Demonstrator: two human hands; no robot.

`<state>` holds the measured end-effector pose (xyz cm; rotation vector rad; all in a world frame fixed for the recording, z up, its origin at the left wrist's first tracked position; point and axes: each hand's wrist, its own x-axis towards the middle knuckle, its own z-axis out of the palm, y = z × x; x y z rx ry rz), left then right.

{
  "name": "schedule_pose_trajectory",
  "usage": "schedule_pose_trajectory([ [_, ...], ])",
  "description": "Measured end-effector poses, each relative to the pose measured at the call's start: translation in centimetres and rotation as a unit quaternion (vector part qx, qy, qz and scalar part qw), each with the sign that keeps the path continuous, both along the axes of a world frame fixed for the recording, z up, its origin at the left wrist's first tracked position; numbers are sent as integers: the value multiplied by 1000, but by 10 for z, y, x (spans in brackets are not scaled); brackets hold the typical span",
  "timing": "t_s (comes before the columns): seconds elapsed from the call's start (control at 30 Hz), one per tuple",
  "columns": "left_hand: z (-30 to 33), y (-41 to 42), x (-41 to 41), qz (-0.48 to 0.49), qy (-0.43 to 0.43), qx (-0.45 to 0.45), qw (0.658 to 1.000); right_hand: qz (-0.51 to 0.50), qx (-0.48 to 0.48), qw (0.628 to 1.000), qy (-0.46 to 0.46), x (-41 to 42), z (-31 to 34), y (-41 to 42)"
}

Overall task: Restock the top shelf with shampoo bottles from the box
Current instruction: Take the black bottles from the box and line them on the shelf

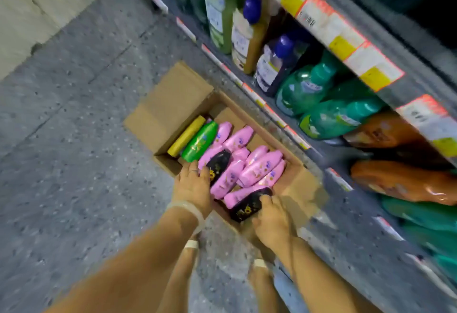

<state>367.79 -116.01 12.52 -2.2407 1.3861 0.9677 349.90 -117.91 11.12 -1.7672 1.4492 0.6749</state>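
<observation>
Your open cardboard box point(300, 184) sits on the speckled floor point(74, 139), just beside the foot of the shelving point(395, 48). It holds bottles lying on their sides: a yellow bottle point(186, 136) and a green bottle point(199, 141) at the far left, a heap of pink bottles point(259, 166) across the middle, and two black ones. Your left hand point(192, 186) reaches into the near left corner, its grip curled against the upper black bottle point(217, 164); blur hides whether the fingers really close round it. Your right hand point(272, 218) grips the lower black bottle point(247, 205) at the near edge, fingers wrapped over its top end. The lower shelves carry green, purple-capped and orange bottles.
</observation>
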Motion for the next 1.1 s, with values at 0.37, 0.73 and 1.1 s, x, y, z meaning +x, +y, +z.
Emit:
schedule_pose_trajectory([
  [0.37,-194,13,4,78,12,36,996,-672,94,734,15,52,-203,56],
  [0.73,-228,9,6,167,11,-30,985,-498,-34,862,-92,39,-214,49],
  [1.1,-224,7,5,319,165,-85,929,-451,-29,885,-115,32,-214,43],
])
